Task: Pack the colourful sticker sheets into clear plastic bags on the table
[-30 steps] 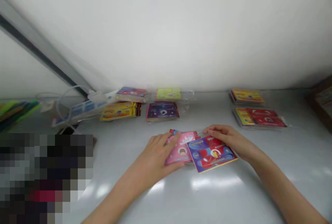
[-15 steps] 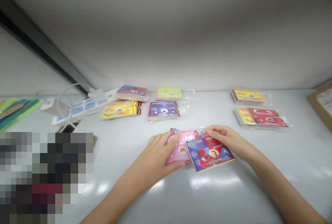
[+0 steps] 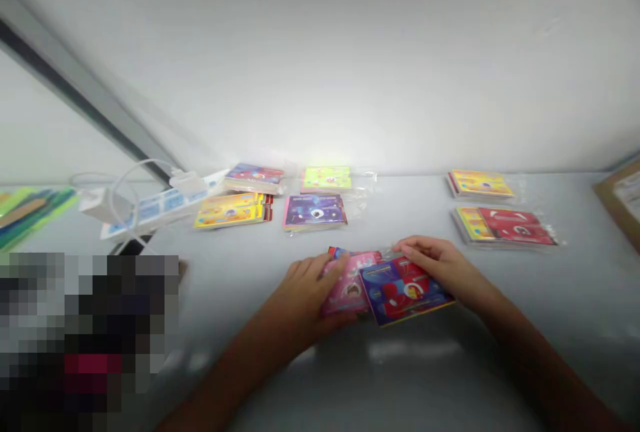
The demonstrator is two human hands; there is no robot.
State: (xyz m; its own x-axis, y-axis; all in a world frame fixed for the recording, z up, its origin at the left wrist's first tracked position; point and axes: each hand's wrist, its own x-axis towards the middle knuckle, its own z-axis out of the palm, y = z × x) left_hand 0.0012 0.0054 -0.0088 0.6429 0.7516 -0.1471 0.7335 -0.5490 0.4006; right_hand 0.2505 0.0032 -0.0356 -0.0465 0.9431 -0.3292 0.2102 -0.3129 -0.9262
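Observation:
My left hand [image 3: 313, 289] is closed around a pink printed card stack [image 3: 353, 285], thumb along its near edge and fingers over its left side. A blue-and-red corner pokes out behind the pink stack. My right hand [image 3: 440, 265] grips blue-and-red printed cards [image 3: 407, 291] by their upper right edge, tilted and overlapping the right side of the pink stack. A yellow edge shows beneath these cards. Clear plastic wrap glints between the two hands; how much of it my right fingers hold is hidden.
Farther back lie bagged card stacks: purple [image 3: 316, 211], lime green [image 3: 327, 179], blue-red [image 3: 255, 175], yellow [image 3: 227, 211]. Two more, yellow [image 3: 483, 183] and red [image 3: 517, 227], lie right. A power strip [image 3: 165, 205] with cables is left; a cardboard box [image 3: 620, 202] stands far right.
Both hands keep nearly the same place and grip. The blue-and-red cards shift very slightly. The wall looks brighter and the near tabletop darker.

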